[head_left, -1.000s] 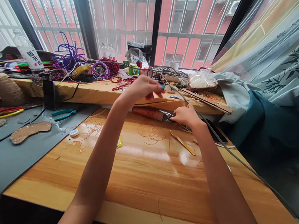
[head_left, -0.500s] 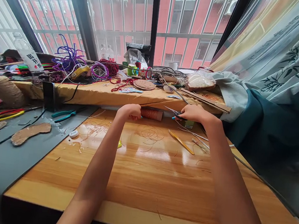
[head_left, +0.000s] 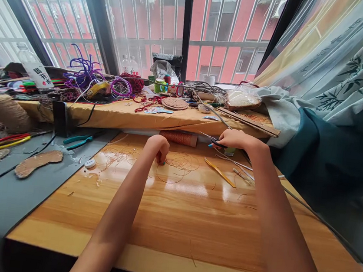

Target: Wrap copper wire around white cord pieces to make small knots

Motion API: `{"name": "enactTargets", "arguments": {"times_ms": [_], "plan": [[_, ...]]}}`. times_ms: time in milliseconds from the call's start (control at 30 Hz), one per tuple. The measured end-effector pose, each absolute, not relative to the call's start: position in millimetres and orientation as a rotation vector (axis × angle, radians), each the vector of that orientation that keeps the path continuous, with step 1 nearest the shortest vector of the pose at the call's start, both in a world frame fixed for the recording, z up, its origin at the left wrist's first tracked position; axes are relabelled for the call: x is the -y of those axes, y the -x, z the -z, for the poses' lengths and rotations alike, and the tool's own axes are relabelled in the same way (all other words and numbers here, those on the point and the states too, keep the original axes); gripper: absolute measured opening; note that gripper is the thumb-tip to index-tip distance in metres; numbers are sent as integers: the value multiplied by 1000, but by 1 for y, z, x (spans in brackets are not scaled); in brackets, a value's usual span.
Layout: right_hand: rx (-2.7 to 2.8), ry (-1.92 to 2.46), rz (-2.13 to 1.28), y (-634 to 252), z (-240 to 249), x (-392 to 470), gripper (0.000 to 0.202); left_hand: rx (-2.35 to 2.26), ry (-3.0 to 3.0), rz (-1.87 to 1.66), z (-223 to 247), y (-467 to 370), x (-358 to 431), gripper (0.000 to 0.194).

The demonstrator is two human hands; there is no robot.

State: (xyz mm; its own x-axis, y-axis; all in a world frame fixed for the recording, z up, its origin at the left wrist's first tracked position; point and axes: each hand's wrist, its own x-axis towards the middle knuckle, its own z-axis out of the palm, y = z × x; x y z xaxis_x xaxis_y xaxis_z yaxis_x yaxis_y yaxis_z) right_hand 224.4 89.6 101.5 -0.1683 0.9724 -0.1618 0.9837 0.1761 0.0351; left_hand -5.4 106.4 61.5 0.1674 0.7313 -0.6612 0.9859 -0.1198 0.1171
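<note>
My left hand [head_left: 158,145] is closed, fingers bent down in a pinch at the left side of a loose coil of thin orange thread [head_left: 183,164]. The thread seems to run into its fingertips, which are mostly hidden behind the hand. A spool of orange thread [head_left: 181,138] lies on its side against the ledge, just beyond. My right hand [head_left: 234,138] is closed around black-handled scissors [head_left: 217,142], their blades pointing left toward the spool and held above the table.
Yellow tweezers [head_left: 219,172] and pale cords lie near my right forearm. A white round cap [head_left: 89,163] and thread scraps are on the left. Teal pliers [head_left: 78,141] and a cardboard sole shape [head_left: 38,163] rest on the grey surface. The cloth-covered ledge [head_left: 121,118] is cluttered.
My left hand has moved down and toward me, from beside the spool to the thread coil, uncovering the spool's left end. My right hand stays put with the scissors.
</note>
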Motion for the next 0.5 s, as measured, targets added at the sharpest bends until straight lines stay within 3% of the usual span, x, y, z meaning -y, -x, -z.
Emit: {"name": "enactTargets", "arguments": {"times_ms": [133, 367, 500], "plan": [[-2302, -1928, 141, -225, -100, -90, 52, -1667, -2034, 470, -61, -2, -108, 5], [-2315, -1915, 166, -226, -99, -91, 55, -1841, -2313, -80, -48, -20, -114, 38], [-2327, -1909, 208, -227, -101, -90, 53, -1851, -2299, -332, -25, -31, -118, 30]]}}
